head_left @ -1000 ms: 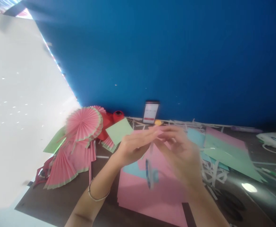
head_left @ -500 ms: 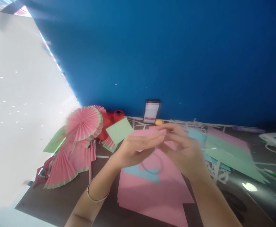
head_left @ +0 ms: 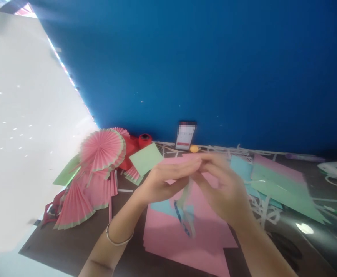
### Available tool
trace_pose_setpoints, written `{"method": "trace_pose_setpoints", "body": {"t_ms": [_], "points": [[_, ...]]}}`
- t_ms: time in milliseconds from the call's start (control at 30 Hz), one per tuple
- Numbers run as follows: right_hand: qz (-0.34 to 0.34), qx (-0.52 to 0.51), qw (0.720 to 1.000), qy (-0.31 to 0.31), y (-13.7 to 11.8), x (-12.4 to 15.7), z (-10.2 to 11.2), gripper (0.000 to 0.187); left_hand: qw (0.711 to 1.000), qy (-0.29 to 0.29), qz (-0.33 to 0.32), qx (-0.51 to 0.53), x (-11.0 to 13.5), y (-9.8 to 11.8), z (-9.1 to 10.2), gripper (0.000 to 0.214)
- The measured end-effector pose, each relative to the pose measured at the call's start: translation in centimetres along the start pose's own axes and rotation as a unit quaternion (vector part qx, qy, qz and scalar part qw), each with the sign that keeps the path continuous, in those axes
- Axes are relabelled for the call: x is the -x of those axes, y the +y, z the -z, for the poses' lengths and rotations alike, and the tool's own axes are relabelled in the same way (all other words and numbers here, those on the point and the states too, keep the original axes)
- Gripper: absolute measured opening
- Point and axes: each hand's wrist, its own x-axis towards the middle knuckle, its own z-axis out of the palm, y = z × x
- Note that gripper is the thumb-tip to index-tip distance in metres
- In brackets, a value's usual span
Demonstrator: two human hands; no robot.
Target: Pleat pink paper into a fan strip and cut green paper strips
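Observation:
My left hand (head_left: 166,179) and my right hand (head_left: 224,188) meet at the fingertips above a stack of pink paper sheets (head_left: 185,246). The fingers of both are pressed together in a pinch. From between them hangs a translucent strip with a thin clear tape roll (head_left: 182,219) at its lower end, turned nearly edge-on and showing a blue-marked band. Motion blurs the roll, and the fingers hide the strip's upper end. A light blue paper piece (head_left: 160,207) lies on the pink sheets behind it.
Pleated pink paper fans (head_left: 102,150) pile up at the left, near a green paper square (head_left: 146,159) and a red roll (head_left: 145,139). A phone (head_left: 185,136) leans against the blue wall (head_left: 197,69). Green sheets (head_left: 286,192) and white paper strips (head_left: 264,211) lie at right.
The tape roll has turned from a face-on ring to nearly edge-on and hangs lower, with the strip showing above it. Both hands stay almost where they were.

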Motion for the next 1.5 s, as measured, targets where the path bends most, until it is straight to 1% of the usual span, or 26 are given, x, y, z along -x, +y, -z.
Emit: {"method": "trace_pose_setpoints", "body": {"t_ms": [33, 133, 167, 200, 300, 333, 400, 500, 633, 700, 767, 867, 933, 1000, 1067, 1133, 1233, 1300, 1400, 1500], "points": [[-0.014, -0.021, 1.0, 0.014, 0.1, 0.1, 0.1, 0.018, 1.0, 0.01, 0.007, 0.002, 0.0, 0.1, 0.0, 0.056], [-0.07, -0.08, 0.99, 0.088, 0.8, 0.9, 0.0, 0.012, 0.998, 0.052, 0.036, 0.0, 0.1, 0.3, 0.3, 0.055], [-0.086, -0.094, 0.987, 0.098, 0.9, 1.3, -0.2, 0.01, 0.997, 0.065, 0.047, -0.002, 0.1, 0.3, 0.3, 0.055], [-0.099, -0.105, 0.986, 0.088, 1.1, 1.7, -0.5, 0.01, 0.996, 0.076, 0.054, -0.003, 0.2, 0.3, 0.4, 0.055], [-0.143, -0.111, 0.983, -0.009, 1.0, 3.1, -2.0, 0.013, 0.994, 0.101, 0.05, -0.012, 0.2, 0.2, 0.5, 0.057], [-0.153, -0.102, 0.983, -0.025, 0.9, 3.4, -2.6, 0.015, 0.993, 0.107, 0.049, -0.014, 0.2, 0.1, 0.5, 0.058], [-0.165, -0.088, 0.982, -0.032, 0.6, 3.9, -3.6, 0.017, 0.991, 0.118, 0.054, -0.014, 0.2, 0.0, 0.5, 0.058], [-0.187, -0.07, 0.979, -0.045, 0.4, 4.4, -4.7, 0.017, 0.986, 0.139, 0.092, -0.019, 0.3, -0.1, 0.5, 0.056], [-0.213, -0.097, 0.968, -0.088, 0.7, 5.0, -5.6, 0.016, 0.975, 0.172, 0.137, -0.031, 0.5, -0.3, 0.6, 0.05], [-0.23, -0.125, 0.96, -0.104, 0.9, 5.2, -5.9, 0.021, 0.975, 0.177, 0.131, -0.037, 0.4, -0.4, 0.7, 0.049], [-0.251, -0.143, 0.951, -0.11, 1.0, 5.4, -6.0, 0.023, 0.977, 0.177, 0.103, -0.053, 0.4, -0.6, 0.9, 0.048], [-0.267, -0.149, 0.949, -0.082, 1.0, 5.6, -5.7, 0.022, 0.975, 0.184, 0.066, -0.104, 0.3, -1.1, 1.3, 0.049], [-0.25, -0.149, 0.956, -0.047, 1.2, 5.9, -5.5, 0.026, 0.968, 0.195, 0.055, -0.148, 0.3, -1.5, 1.7, 0.049], [-0.212, -0.133, 0.968, -0.021, 1.5, 6.3, -5.2, 0.025, 0.96, 0.205, 0.035, -0.186, 0.4, -1.8, 2.0, 0.049], [-0.156, -0.096, 0.983, -0.004, 1.9, 6.7, -4.9, 0.022, 0.956, 0.208, 0.016, -0.205, 0.4, -2.1, 2.3, 0.047], [-0.087, -0.047, 0.995, 0.002, 2.2, 7.1, -4.7, 0.025, 0.958, 0.208, 0.011, -0.197, 0.5, -2.3, 2.4, 0.045], [0.018, 0.018, 1.0, 0.005, 2.3, 7.3, -4.3, 0.035, 0.969, 0.201, 0.034, -0.142, 0.4, -2.0, 2.3, 0.046], [0.06, 0.061, 0.996, 0.001, 2.2, 7.3, -4.0, 0.042, 0.974, 0.199, 0.068, -0.087, 0.3, -1.6, 2.2, 0.048], [0.092, 0.125, 0.988, -0.004, 2.1, 7.4, -3.8, 0.053, 0.972, 0.204, 0.118, -0.011, 0.0, -0.8, 2.1, 0.051], [0.115, 0.186, 0.976, 0.002, 2.1, 7.6, -3.7, 0.062, 0.966, 0.213, 0.136, 0.051, -0.2, -0.4, 2.0, 0.051]]}}
